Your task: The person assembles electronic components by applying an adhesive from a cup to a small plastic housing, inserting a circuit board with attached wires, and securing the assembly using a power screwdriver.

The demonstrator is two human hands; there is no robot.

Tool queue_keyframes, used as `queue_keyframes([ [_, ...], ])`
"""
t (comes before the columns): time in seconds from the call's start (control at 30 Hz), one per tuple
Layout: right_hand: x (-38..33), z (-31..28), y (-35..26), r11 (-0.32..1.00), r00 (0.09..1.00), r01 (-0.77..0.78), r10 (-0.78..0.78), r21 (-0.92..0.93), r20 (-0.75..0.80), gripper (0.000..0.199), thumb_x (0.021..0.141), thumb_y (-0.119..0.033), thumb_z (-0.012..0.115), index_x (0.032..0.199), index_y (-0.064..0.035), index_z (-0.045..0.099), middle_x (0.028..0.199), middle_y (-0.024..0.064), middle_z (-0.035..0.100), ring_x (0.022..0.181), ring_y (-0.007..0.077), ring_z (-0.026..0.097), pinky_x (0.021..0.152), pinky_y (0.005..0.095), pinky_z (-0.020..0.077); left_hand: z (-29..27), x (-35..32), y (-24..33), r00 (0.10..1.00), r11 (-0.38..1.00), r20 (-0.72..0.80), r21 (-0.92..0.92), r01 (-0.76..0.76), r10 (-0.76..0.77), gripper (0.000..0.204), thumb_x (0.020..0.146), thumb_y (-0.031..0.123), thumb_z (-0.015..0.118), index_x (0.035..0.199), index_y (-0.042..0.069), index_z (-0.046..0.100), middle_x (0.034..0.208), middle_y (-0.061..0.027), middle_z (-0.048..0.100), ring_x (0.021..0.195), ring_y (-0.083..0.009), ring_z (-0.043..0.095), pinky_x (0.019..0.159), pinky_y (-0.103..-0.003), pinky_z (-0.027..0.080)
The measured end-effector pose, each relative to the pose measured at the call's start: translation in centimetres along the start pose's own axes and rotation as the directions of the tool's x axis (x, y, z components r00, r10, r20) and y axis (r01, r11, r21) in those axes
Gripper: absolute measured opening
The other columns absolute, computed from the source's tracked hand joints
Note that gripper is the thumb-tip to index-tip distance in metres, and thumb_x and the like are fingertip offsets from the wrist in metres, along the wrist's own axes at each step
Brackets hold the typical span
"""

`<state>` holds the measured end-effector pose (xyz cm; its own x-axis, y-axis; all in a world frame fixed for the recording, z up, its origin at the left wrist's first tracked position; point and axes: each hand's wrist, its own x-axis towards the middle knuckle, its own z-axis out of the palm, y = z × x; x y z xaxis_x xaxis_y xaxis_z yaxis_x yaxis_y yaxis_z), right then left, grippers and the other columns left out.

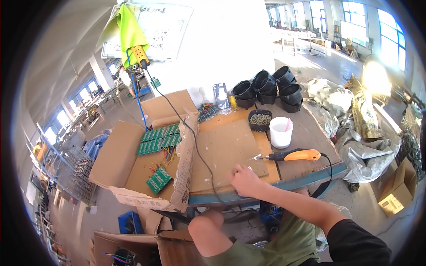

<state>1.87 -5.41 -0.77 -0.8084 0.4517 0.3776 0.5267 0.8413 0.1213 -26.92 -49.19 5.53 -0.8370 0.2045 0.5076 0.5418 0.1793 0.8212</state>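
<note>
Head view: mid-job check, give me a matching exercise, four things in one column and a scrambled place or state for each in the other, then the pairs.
1. White tub
2. Orange-handled tool
3. Small black container
4. Right hand

A. Filled with small parts
B. At the flat cardboard sheet
C. Has a pink stick in it
D. Lying with a black cord curving from its end

Pairs: 1-C, 2-D, 3-A, 4-B

From our right hand (245,181), we have circuit boards (155,141) in a box (146,201) at ten o'clock, a tub (281,136) at one, a corded tool (302,154) at two.
</note>
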Motion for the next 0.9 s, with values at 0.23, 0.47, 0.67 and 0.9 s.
queue_keyframes([
  [0.23, -0.5, -0.1, -0.1, 0.995, 0.988, -0.062, 0.072, 0.075, -0.135, 0.028, 0.07, -0.01, 0.074, 0.093, -0.0028, 0.059, 0.078, 0.0114, 0.066, 0.092, 0.0305, 0.062, 0.072, 0.0391, 0.0544, 9.7, -3.9, 5.8, 0.994, 0.932, 0.038, -0.353, -0.085, 0.105, 0.094, 0.062, -0.007, 0.075, 0.145, 0.003, 0.032, 0.132, -0.0148, 0.044, 0.114, -0.0242, 0.052, 0.1, -0.036, 0.046],
  [0.47, -4.7, -14.6, -8.6, 0.611, 0.829, 0.063, 0.408, 0.789, -0.382, 0.011, 0.079, -0.004, 0.075, 0.083, -0.0075, 0.066, 0.073, 0.0087, 0.063, 0.066, 0.0262, 0.06, 0.06, 0.0358, 0.0484, 18.0, -6.1, 11.3, 0.926, 0.841, 0.257, -0.531, -0.104, 0.276, 0.099, 0.055, 0.005, 0.086, 0.139, 0.002, 0.034, 0.124, -0.0124, 0.044, 0.116, -0.0225, 0.047, 0.102, -0.037, 0.04],
  [0.67, -5.6, -17.1, -12.0, 0.557, 0.835, 0.258, 0.282, 0.789, -0.473, 0.017, 0.073, -0.003, 0.08, 0.085, -0.0069, 0.069, 0.075, 0.0036, 0.063, 0.06, 0.0228, 0.055, 0.053, 0.0306, 0.0458, 22.1, -7.7, 11.9, 0.82, 0.766, 0.402, -0.64, -0.066, 0.406, 0.105, 0.059, 0.016, 0.096, 0.138, 0.0, 0.029, 0.139, -0.0196, 0.046, 0.121, -0.0267, 0.055, 0.102, -0.037, 0.046],
  [0.9, -3.2, -17.2, -11.9, 0.717, 0.867, -0.135, 0.42, 0.684, -0.268, 0.089, 0.064, -0.024, 0.089, 0.14, -0.01, 0.043, 0.145, 0.0193, 0.034, 0.128, 0.043, 0.035, 0.107, 0.0516, 0.0253, 22.4, -8.7, 11.1, 0.774, 0.756, 0.478, -0.655, -0.002, 0.415, 0.107, 0.061, 0.013, 0.092, 0.14, 0.004, 0.021, 0.143, -0.0266, 0.044, 0.124, -0.0314, 0.055, 0.103, -0.041, 0.049],
])
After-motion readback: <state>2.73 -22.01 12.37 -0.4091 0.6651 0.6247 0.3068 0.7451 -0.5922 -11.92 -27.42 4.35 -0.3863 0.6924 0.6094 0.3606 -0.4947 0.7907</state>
